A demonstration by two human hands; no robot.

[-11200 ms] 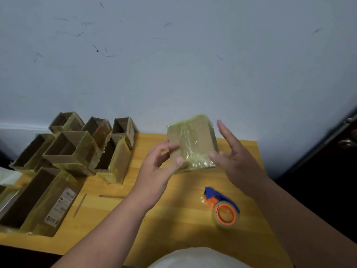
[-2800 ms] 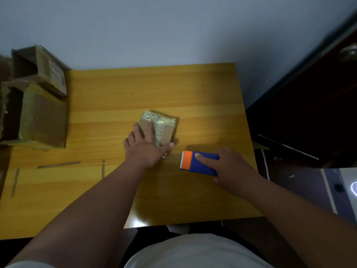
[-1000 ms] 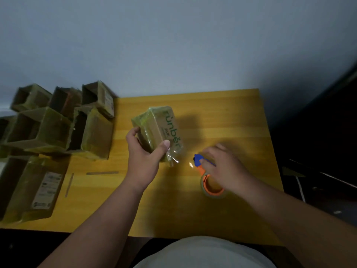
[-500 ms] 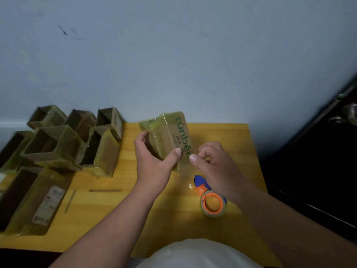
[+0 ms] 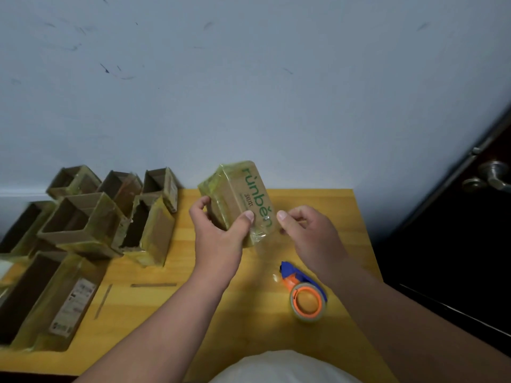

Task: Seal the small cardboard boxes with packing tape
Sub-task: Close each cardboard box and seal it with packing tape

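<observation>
- Head view, the only one: a small cardboard box [image 5: 239,200] is held up above the far part of a yellow wooden table [image 5: 249,313], in front of a scuffed pale wall [image 5: 249,78].
- Its long axis is tilted, running from the upper left, away from the person, down to the lower right, so the near end is pointed down toward the table and the right hand.
- Pretty shiny look overall: brown card is wrapped in yellowish clear tape, wrinkled at the ends, and green "runben" lettering is printed lengthwise along the side that faces up.
- The box is gripped by the left hand [image 5: 218,236], fingers curled round its left side and the thumb pressed on the lettered face.
- The right hand [image 5: 309,236] is held just beside the box's lower right end, fingers curled in with thumb and forefinger brought together; whether a bit of tape is pinched there can't be told.
- A tape dispenser [image 5: 302,291], blue with an orange core, is left lying on the table below the right hand, apart from both hands.
- Open boxes [image 5: 83,217] are bunched at the table's left end, also taped on the outside.
</observation>
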